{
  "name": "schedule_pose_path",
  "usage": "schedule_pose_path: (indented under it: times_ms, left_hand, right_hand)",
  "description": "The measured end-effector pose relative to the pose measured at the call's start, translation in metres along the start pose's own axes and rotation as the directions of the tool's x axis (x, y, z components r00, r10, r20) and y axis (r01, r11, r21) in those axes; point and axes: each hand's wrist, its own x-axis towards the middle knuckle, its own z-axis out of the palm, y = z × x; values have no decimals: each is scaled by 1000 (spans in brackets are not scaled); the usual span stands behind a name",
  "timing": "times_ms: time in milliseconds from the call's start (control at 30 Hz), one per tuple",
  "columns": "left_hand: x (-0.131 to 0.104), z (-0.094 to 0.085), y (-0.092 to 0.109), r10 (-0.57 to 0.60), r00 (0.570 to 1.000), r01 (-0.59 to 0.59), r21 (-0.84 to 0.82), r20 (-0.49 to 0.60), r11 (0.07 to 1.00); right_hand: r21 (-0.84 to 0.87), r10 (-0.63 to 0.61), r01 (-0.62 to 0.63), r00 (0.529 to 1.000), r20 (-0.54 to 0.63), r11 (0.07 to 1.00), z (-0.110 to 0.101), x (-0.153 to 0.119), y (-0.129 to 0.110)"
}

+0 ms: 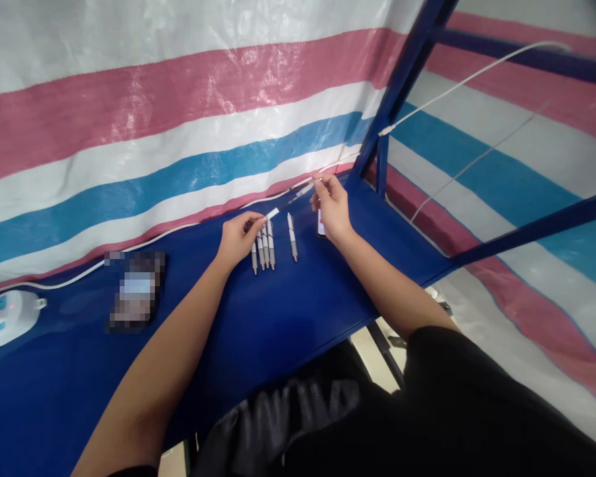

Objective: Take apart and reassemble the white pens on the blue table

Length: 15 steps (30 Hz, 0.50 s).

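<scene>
My left hand [239, 237] pinches a short white piece [273, 214], which looks like a pen cap or barrel part, above a row of pens. My right hand [332, 207] is closed on a white and grey pen part [304, 191] with a thin dark tip pointing left toward the white piece; the two parts are apart. Several white and grey pens [265, 250] lie side by side on the blue table [278, 311], just right of my left hand. One more pen [292, 236] lies alone between my hands.
A pixelated dark object [138, 290] lies left of my left forearm, with a white power strip [10, 318] farther left. Partly under my right hand is a phone-like object [320, 224]. A white cable [179, 228] runs along the striped sheet; blue frame bars [395, 93] stand right.
</scene>
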Motion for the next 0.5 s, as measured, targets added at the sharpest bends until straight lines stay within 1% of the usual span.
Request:
schedule_pose_path:
  times_ms: [100, 167, 267, 333, 433, 500]
  left_hand:
    - [0, 1, -1, 8, 1000, -8, 1, 6, 1000]
    - [0, 2, -1, 16, 1000, -16, -11, 21, 1000]
    - [0, 2, -3, 0, 1000, 1, -37, 30, 999]
    - [0, 3, -4, -5, 1000, 6, -37, 30, 999]
    - [0, 3, -5, 27, 999, -27, -26, 22, 999]
    - [0, 3, -6, 54, 998, -54, -14, 20, 998]
  right_hand:
    - [6, 21, -21, 1000, -8, 1000, 1, 1, 1]
    - [-24, 18, -18, 1000, -14, 1000, 1, 1, 3]
    - [-39, -15, 14, 1000, -18, 999, 0, 3, 9]
    - [-46, -46, 46, 999, 8, 998, -1, 5, 15]
    - [-36, -77, 79, 996, 33, 996, -5, 9, 23]
    - [-13, -87, 87, 996, 7, 996, -7, 13, 29]
